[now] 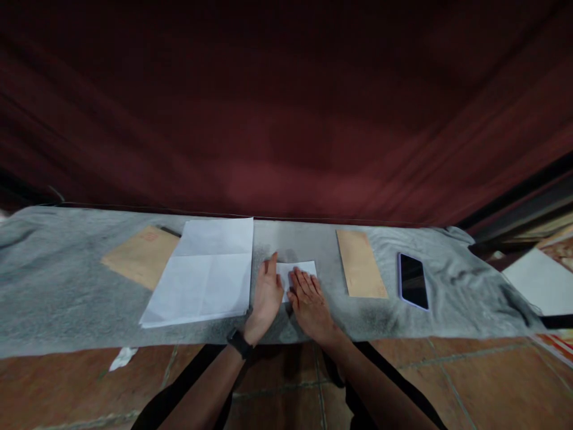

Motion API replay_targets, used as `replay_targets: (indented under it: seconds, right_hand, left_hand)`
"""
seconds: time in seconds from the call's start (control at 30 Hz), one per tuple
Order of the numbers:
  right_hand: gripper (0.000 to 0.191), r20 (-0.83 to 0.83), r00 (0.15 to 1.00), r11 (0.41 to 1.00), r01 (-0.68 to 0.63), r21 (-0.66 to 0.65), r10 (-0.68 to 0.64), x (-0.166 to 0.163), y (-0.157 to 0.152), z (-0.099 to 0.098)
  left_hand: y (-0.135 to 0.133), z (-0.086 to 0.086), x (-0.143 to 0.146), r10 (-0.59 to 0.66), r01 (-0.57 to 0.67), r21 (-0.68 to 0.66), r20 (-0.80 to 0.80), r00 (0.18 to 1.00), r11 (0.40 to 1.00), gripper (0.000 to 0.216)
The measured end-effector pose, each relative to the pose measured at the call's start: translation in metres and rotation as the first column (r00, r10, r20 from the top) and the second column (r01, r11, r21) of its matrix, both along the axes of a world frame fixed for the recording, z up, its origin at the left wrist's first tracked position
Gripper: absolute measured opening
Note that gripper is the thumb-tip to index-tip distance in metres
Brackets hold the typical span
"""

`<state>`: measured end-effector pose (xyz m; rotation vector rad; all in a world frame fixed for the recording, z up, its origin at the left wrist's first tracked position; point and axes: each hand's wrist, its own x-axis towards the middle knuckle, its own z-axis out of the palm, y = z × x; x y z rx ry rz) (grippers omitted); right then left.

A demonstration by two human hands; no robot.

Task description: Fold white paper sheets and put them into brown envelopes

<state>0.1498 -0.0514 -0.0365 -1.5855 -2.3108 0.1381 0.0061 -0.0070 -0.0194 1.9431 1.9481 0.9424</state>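
A small folded white paper [301, 270] lies on the grey cloth [54, 286] in front of me. My left hand [267, 295] rests at its left edge, fingers stretched out and together, a black watch on the wrist. My right hand [310, 301] lies flat on the paper's lower part, fingers extended. Both hands press on the paper; neither grips it.
A stack of white sheets [206, 272] lies left of my hands, with a brown envelope [141, 255] beyond it. Right of my hands lie another brown envelope [360, 263] and a phone [412, 280]. A dark red curtain [286, 107] hangs behind. Tiled floor [470, 370] below.
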Motion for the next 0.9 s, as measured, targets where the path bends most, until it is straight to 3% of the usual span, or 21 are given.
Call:
replay_targets:
  seconds: [0.13, 0.23, 0.3, 0.57, 0.9]
  right_hand:
    - [0.054, 0.055, 0.998, 1.0, -0.026, 0.012, 0.025, 0.004, 0.0, -0.004]
    - [0.061, 0.091, 0.994, 0.998, -0.067, 0.022, 0.065, 0.005, -0.001, -0.008]
    - [0.063, 0.1, 0.993, 0.998, -0.062, 0.028, 0.058, 0.005, -0.002, -0.01]
    - [0.054, 0.119, 0.99, 0.998, 0.069, 0.014, -0.07, 0.02, 0.004, -0.011]
    - [0.055, 0.147, 0.978, 0.987, 0.135, 0.087, -0.147, 0.04, 0.003, -0.011]
  left_hand:
    - [-0.017, 0.003, 0.011, -0.114, 0.126, 0.057, -0.177, 0.978, 0.99, 0.051]
    - [-0.032, -0.008, 0.019, -0.296, 0.306, 0.009, -0.219, 0.93, 0.952, 0.058]
    - [-0.039, -0.017, 0.02, -0.336, 0.344, -0.014, -0.249, 0.908, 0.939, 0.064]
    - [-0.045, -0.024, -0.006, -0.303, 0.332, 0.009, -0.392, 0.869, 0.943, 0.068]
    - [-0.044, -0.03, -0.018, -0.167, 0.198, 0.017, -0.467, 0.868, 0.98, 0.061]
